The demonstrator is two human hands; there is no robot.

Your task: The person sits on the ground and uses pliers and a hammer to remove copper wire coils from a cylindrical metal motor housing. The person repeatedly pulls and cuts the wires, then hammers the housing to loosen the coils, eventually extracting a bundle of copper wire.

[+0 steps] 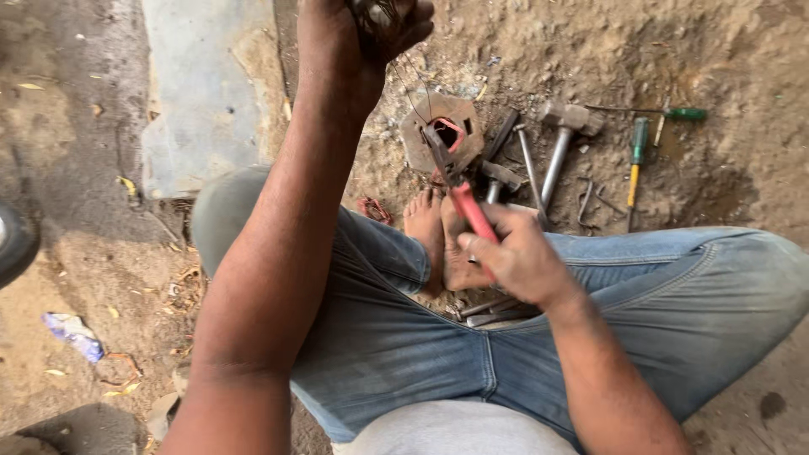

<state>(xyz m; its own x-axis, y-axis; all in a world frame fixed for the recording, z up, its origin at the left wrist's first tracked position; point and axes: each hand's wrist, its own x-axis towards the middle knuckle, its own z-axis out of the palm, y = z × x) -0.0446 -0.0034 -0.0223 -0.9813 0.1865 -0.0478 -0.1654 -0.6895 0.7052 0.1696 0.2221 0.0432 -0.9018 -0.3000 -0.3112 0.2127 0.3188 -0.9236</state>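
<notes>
Gripping red-handled pliers (462, 195) at frame centre, the right hand (516, 257) curls its fingers around the handles, the tip pointing into a rusty metal housing (442, 132) on the dirt above the bare feet (438, 236). At the top edge, the left hand (371, 29) clenches thin dark wires (413, 93) running down to the housing. Hammers (563, 139) and green-handled screwdrivers (638, 156) lie to the right.

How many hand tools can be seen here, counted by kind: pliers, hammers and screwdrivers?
Pliers, red handles, in the right hand: 1
Hammers, on the dirt: 1
Screwdrivers with green handles: 2
Total: 4
</notes>
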